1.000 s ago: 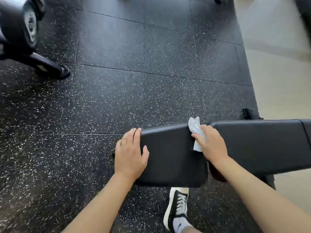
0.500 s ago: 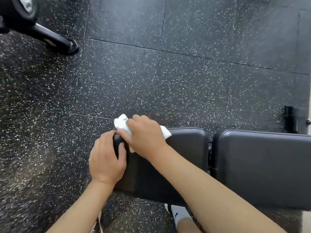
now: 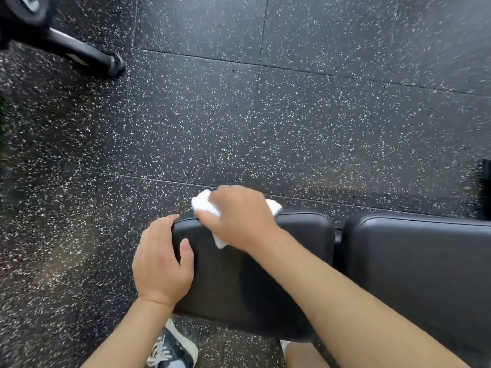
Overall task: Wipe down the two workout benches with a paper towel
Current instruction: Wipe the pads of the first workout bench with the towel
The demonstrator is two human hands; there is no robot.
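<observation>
A black padded workout bench lies across the lower right of the head view, with a short seat pad (image 3: 228,285) on the left and a longer back pad (image 3: 425,264) on the right, a narrow gap between them. My right hand (image 3: 239,216) holds a crumpled white paper towel (image 3: 203,201) and presses it on the far left corner of the seat pad. Most of the towel is hidden under that hand. My left hand (image 3: 162,258) grips the left end of the seat pad, thumb on top and fingers curled over the edge.
Black rubber floor tiles with white specks (image 3: 265,123) surround the bench. A black machine foot (image 3: 87,55) juts in at the top left. My black-and-white sneaker (image 3: 172,349) stands under the seat pad. A dark bench part (image 3: 486,181) shows at the right edge.
My right hand slid the paper towel from the gap between the pads leftward to the seat pad's far left corner. My left hand kept its hold on the seat pad's left end.
</observation>
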